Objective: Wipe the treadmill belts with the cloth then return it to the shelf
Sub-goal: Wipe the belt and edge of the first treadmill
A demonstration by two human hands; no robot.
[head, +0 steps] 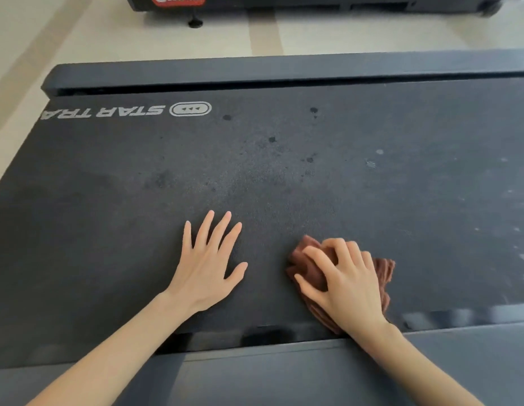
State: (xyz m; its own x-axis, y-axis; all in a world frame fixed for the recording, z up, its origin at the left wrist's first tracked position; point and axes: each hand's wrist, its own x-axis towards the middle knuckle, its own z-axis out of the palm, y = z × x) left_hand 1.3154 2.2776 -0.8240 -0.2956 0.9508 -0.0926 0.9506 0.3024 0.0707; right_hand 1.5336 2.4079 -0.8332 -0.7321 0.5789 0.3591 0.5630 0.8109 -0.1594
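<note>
Item 1, cloth: qty 1. Brown, bunched, lying on the treadmill belt near its front edge, right of centre. One corner sticks out to the left of the fingers and folds show to the right and below the palm.

Item 2, right hand: qty 1. On top of the cloth, fingers curled over it and gripping the bunch, thumb out to the left on the fabric.

Item 3, left hand: qty 1. Flat on the belt just beside the cloth, not touching it. Fingers straight and spread, holding nothing.

Item 4, belt: I count 1 in full view. Dark and textured, w/ several darker spots mid-belt and pale specks toward the right.

Item 5, white logo: qty 1. Printed on the belt far left, upside down from my view, partly cut off.

Item 6, side rails: qty 2. Far rail runs along the belt's far edge. Near rail is under both forearms.

Item 7, second treadmill: qty 1. Top of frame, only its base showing, w/ 1 red badge and 1 black foot.

Item 8, floor: pale, between the two machines.
</note>
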